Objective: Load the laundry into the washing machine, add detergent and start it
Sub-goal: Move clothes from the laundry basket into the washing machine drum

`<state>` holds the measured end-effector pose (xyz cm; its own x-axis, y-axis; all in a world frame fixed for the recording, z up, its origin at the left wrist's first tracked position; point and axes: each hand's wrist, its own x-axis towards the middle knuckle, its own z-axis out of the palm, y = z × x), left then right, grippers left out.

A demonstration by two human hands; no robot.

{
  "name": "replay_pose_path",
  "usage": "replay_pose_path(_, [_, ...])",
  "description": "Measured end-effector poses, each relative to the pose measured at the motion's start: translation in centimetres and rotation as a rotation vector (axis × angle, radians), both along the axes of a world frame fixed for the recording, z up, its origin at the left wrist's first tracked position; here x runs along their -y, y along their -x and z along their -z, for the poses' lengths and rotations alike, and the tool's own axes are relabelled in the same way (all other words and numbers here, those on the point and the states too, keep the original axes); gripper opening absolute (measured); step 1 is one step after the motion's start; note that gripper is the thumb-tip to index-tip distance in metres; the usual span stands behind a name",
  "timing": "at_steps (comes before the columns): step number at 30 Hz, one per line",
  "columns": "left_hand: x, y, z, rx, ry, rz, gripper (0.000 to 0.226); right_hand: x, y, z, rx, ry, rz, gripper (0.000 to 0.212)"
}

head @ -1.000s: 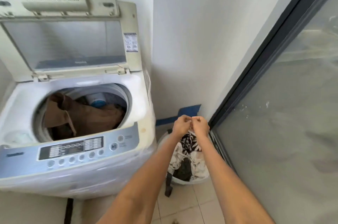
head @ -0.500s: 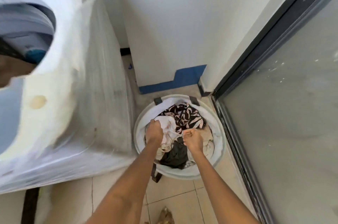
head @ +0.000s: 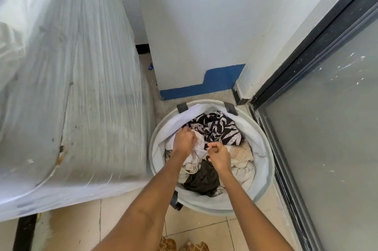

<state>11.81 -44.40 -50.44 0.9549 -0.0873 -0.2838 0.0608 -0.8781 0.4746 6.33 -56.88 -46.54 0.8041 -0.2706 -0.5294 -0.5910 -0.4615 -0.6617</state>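
Note:
A round white laundry basket (head: 263, 171) stands on the floor tiles, right of the washing machine (head: 77, 87), whose plastic-wrapped side fills the left of the view. Inside lie a black-and-white leaf-print garment (head: 218, 128), a dark garment (head: 202, 181), beige cloth (head: 243, 158) and a white garment (head: 197, 151). My left hand (head: 183, 141) grips the white garment at the basket's left side. My right hand (head: 218, 155) pinches the same white cloth near the middle. The washer's drum is out of view.
A dark-framed glass sliding door (head: 327, 128) runs along the right. A white wall with a blue base strip (head: 204, 85) stands behind the basket. Patterned footwear (head: 184, 245) shows at the bottom edge.
The view tilted down from the open washer to the basket. Both hands dropped from above the basket into the laundry and took hold of the white garment.

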Motion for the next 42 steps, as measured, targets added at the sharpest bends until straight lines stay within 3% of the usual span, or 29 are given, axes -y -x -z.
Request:
replay_pose_path(4, [-0.1,-0.8,-3.5,0.047,0.163,-0.331,0.017,-0.1,0.2,-2.5,-0.019,0.035,-0.040,0.021])
replay_pose_path(7, [-0.7,-0.5,-5.9,-0.072,0.049,-0.215,0.019,0.0,1.0,-4.8,-0.084,0.051,-0.079,0.023])
replay_pose_path(10, [-1.0,0.2,-4.8,-0.183,-0.120,0.003,0.040,-0.3,0.9,-5.2,-0.071,0.062,-0.145,0.025])
replay_pose_path(12, [-0.6,0.8,-2.4,-0.176,-0.262,0.140,0.051,-0.2,0.6,-4.1,-0.058,0.057,-0.165,0.024])
replay_pose_path(14, [-0.5,0.9,0.0,-0.130,-0.313,0.137,0.044,-0.3,0.5,-2.5,-0.045,0.059,-0.166,0.023])
replay_pose_path(16, [-0.9,0.6,1.4,-0.068,-0.251,0.018,0.032,-0.1,0.7,-1.1,-0.034,0.065,-0.169,0.022])
replay_pose_path(18, [-1.0,0.0,0.7,-0.013,0.037,-0.271,0.031,0.3,1.2,-0.5,-0.027,0.059,-0.164,0.023])
replay_pose_path(20, [-0.6,-0.3,-2.6,0.035,0.347,-0.593,0.026,0.6,1.8,-1.1,-0.024,0.064,-0.152,0.026])
replay_pose_path(22, [0.1,-1.0,-7.8,0.094,0.530,-0.742,0.022,0.8,2.1,-3.0,0.003,0.063,-0.133,0.038])
replay_pose_path(25, [0.8,-2.5,-16.7,0.230,0.664,-0.695,0.018,0.1,1.5,-7.6,0.044,0.015,-0.126,0.065])
replay_pose_path(29, [0.4,-3.7,-27.8,0.337,0.687,-0.637,0.019,-1.8,-0.6,-14.5,0.148,-0.069,-0.049,0.078])
replay_pose_path(33, [0.8,-3.5,-36.6,0.429,0.715,-0.529,0.021,-3.1,-3.1,-21.5,0.259,-0.120,-0.017,0.064])
replay_pose_path(36, [1.4,-3.2,-42.6,0.504,0.717,-0.453,0.022,-3.1,-4.5,-26.1,0.356,-0.056,-0.024,0.018])
replay_pose_path(42, [0.4,-3.1,-52.7,0.534,0.805,-0.288,0.020,-2.3,-4.6,-36.7,0.465,-0.047,0.028,0.033])
